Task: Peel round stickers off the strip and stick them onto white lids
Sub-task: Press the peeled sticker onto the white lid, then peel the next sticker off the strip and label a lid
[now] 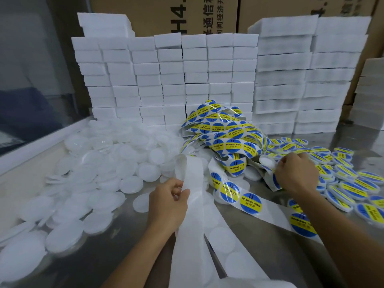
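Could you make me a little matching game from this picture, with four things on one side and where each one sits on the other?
Things:
1. Plain white round plastic lids
2. Lids already carrying blue-and-yellow round stickers
3. White foam blocks in stacks
4. Empty white backing strip

Places:
A. Pinched in the left hand
B. Heaped on the left of the metal table
C. Along the back, before the brown cardboard boxes
D. Spread to the right, beyond the right hand

Pairs: 1-B, 2-D, 3-C, 4-A

Blue-and-yellow stickers [250, 203], white lids [131, 184]
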The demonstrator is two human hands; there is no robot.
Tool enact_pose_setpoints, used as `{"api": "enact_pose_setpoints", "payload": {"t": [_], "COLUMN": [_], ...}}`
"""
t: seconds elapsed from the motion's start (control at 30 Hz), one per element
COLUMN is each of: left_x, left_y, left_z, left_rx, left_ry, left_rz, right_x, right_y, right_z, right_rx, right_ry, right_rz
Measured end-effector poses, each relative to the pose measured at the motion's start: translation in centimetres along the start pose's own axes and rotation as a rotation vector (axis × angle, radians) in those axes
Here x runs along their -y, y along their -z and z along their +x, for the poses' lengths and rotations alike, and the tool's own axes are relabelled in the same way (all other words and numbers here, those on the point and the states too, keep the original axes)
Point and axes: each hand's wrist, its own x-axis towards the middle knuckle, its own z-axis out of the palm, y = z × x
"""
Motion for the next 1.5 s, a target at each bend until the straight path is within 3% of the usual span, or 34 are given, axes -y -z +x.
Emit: {"api": "enact_pose_setpoints", "payload": {"t": [0.1,0.2,0.3,0.43,0.63,0.87,1.0,1.1,1.33,1.5], "left_x": [-0.1,-0.7,-1.0,-0.8,-1.0,-0.7,-0.9,-1.4,-1.7,-2.0], "left_y": [0.0,-0.1,-0.2,0.0,0.4,-0.2,-0.5,-0.3,0.1,0.0], "left_z": [0.0,-0.2,-0.6,-1.2,-1.5,-2.0,-1.5,-1.0,-0.7,-1.1], "left_rx": [0.023,0.060,0.153,0.244,0.367,0.294,0.183,0.133,0.060,0.127], "left_ry": [-0.066,-0.119,-0.163,-0.207,-0.374,-0.411,-0.306,-0.184,-0.037,-0.091], "left_rz": [-0.018,-0.008,0.020,0.033,0.170,0.031,-0.115,-0.299,-0.414,-0.454], "right_x": [1.0,3.8,7.4,10.3,10.0,9.1,9.1,9.4,9.5,9.8], "right_y": [0.1,0.8,2.1,2.2,1.9,2.5,2.6,2.3,1.5,1.0], "right_z": [-1.0,-3.4,-6.3,-8.8,-9.6,-10.2,-10.5,-11.0,-11.9,-12.1], "right_rx": [0.019,-0.066,0.194,0.600,0.732,0.530,0.459,0.448,0.486,0.348], "right_ry": [0.038,0.210,0.242,0.139,0.098,0.254,0.513,0.574,0.395,0.330], "right_rz": [-0.008,0.267,0.650,1.099,1.354,1.373,1.272,1.257,1.364,1.313]}}
